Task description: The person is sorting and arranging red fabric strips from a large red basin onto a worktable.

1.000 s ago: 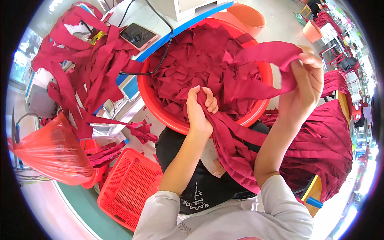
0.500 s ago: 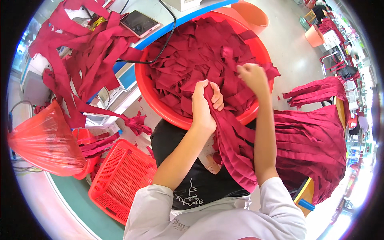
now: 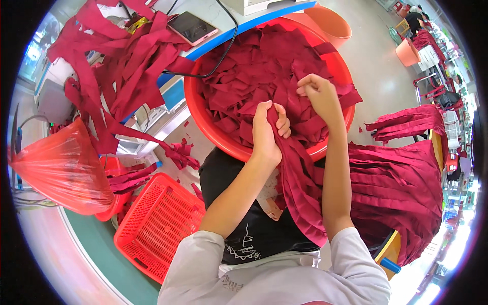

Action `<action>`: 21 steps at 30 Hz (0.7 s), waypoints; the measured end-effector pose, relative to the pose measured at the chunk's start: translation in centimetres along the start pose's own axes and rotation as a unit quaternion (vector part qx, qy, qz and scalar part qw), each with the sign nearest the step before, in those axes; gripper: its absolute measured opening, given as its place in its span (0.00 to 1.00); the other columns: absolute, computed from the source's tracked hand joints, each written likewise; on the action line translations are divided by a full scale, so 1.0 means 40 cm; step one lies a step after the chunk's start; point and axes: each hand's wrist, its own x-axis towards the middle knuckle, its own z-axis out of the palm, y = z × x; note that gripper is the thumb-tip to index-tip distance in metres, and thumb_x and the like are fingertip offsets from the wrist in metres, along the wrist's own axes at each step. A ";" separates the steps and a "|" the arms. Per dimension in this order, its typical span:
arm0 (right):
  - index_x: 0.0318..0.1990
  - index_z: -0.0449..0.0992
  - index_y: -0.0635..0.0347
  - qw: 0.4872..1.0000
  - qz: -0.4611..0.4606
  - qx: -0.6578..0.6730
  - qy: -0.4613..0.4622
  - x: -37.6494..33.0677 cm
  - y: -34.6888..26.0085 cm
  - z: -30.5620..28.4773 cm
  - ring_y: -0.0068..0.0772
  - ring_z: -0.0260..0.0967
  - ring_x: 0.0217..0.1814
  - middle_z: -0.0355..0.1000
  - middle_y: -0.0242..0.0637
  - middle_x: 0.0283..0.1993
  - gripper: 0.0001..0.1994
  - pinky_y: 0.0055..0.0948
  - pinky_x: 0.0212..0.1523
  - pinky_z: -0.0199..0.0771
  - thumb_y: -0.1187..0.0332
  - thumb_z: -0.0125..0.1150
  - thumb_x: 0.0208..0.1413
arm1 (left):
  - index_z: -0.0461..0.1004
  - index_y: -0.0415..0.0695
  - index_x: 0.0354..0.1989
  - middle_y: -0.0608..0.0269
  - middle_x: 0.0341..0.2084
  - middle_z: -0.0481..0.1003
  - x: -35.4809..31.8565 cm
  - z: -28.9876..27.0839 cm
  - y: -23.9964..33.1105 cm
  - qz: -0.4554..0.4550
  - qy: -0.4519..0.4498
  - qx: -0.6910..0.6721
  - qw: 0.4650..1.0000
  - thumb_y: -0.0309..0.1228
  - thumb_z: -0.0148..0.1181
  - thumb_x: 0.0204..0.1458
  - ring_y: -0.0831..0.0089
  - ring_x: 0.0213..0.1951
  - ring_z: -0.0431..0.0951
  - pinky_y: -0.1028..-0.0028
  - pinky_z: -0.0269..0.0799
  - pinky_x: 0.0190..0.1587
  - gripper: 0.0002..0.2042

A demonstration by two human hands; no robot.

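My left hand (image 3: 268, 133) is closed round the upper end of a bunch of dark-red fabric strips (image 3: 299, 188), which drapes down over my lap toward my right forearm. Up and to the right of it, my right hand (image 3: 317, 93) hangs above the heaped fabric with its fingers bent in. Whether a strip is pinched between those fingertips cannot be made out. Beneath both hands a large red basin (image 3: 192, 109) holds a heap of short dark-red fabric pieces (image 3: 239, 76).
Long strips (image 3: 127, 66) cover the table at left beside a phone (image 3: 193, 27) and a black cable (image 3: 231, 43). A red plastic basket (image 3: 160, 223) and a red bag (image 3: 66, 173) lie at left. More strips (image 3: 396, 188) hang over a wooden-edged rack at right.
My right hand has shifted slightly, its fingers loosening from a blurred fist. The left hand keeps its hold on the strips. The whole view has shifted a little.
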 end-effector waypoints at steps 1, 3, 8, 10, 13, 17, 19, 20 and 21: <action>0.39 0.78 0.62 0.996 0.030 -0.082 0.025 0.000 -0.018 -0.008 0.42 0.78 0.35 0.78 0.47 0.32 0.11 0.36 0.38 0.74 0.64 0.55 0.57 | 0.67 0.46 0.25 0.72 0.13 0.58 -0.002 -0.001 0.001 0.007 -0.004 0.011 1.000 0.40 0.45 0.57 0.79 0.15 0.56 0.76 0.54 0.22 0.13; 0.35 0.76 0.63 0.962 0.094 -0.256 0.014 0.010 -0.017 0.000 0.50 0.76 0.39 0.78 0.48 0.33 0.20 0.42 0.39 0.74 0.50 0.60 0.53 | 0.67 0.46 0.25 0.72 0.13 0.58 -0.001 -0.001 0.004 0.010 -0.008 0.009 1.000 0.40 0.45 0.57 0.79 0.15 0.56 0.76 0.55 0.22 0.13; 0.42 0.63 0.69 0.930 0.055 -0.364 0.017 0.045 0.066 0.086 0.57 0.75 0.40 0.76 0.56 0.35 0.25 0.49 0.40 0.75 0.54 0.61 0.51 | 0.67 0.47 0.25 0.72 0.13 0.58 0.006 -0.008 0.010 0.015 -0.013 0.003 1.000 0.40 0.45 0.57 0.79 0.15 0.56 0.76 0.55 0.22 0.13; 0.41 0.64 0.68 0.920 0.055 -0.386 0.038 0.046 0.090 0.081 0.57 0.75 0.39 0.76 0.56 0.35 0.22 0.49 0.39 0.75 0.57 0.60 0.51 | 0.66 0.47 0.25 0.72 0.13 0.58 0.002 -0.011 0.013 0.017 -0.012 0.005 1.000 0.40 0.45 0.56 0.79 0.15 0.56 0.76 0.54 0.22 0.13; 0.40 0.67 0.66 0.928 0.018 -0.366 0.064 0.044 0.056 0.079 0.57 0.75 0.37 0.76 0.56 0.34 0.17 0.50 0.38 0.74 0.62 0.60 0.49 | 0.67 0.48 0.24 0.72 0.12 0.58 0.002 -0.019 0.019 0.009 -0.007 -0.004 1.000 0.40 0.45 0.56 0.79 0.15 0.56 0.76 0.54 0.21 0.13; 0.46 0.75 0.60 0.988 -0.038 0.145 -0.042 -0.001 -0.129 0.011 0.36 0.76 0.38 0.78 0.37 0.36 0.11 0.36 0.40 0.72 0.76 0.53 0.56 | 0.68 0.48 0.25 0.73 0.12 0.57 -0.001 -0.028 0.014 0.004 -0.012 -0.003 1.000 0.40 0.46 0.56 0.79 0.15 0.57 0.77 0.54 0.21 0.12; 0.56 0.67 0.65 0.911 -0.097 0.397 -0.056 -0.072 -0.271 -0.019 0.29 0.72 0.38 0.75 0.42 0.38 0.18 0.24 0.44 0.69 0.80 0.47 0.57 | 0.68 0.47 0.25 0.73 0.12 0.57 -0.007 -0.020 0.019 0.001 0.000 0.001 1.000 0.40 0.46 0.56 0.79 0.15 0.57 0.77 0.55 0.21 0.13; 0.59 0.62 0.68 0.899 -0.156 0.406 -0.059 -0.098 -0.307 -0.047 0.31 0.73 0.36 0.74 0.47 0.38 0.21 0.26 0.40 0.72 0.81 0.44 0.57 | 0.68 0.47 0.25 0.73 0.12 0.57 -0.013 -0.016 0.020 0.002 0.003 -0.002 1.000 0.40 0.46 0.56 0.79 0.15 0.57 0.77 0.55 0.21 0.13; 0.60 0.62 0.70 0.890 -0.194 0.400 -0.107 -0.101 -0.308 -0.072 0.31 0.73 0.33 0.74 0.48 0.38 0.21 0.27 0.38 0.73 0.81 0.43 0.57 | 0.68 0.47 0.25 0.73 0.13 0.57 -0.012 -0.013 0.022 0.001 0.002 0.000 1.000 0.40 0.46 0.56 0.79 0.15 0.57 0.77 0.55 0.21 0.12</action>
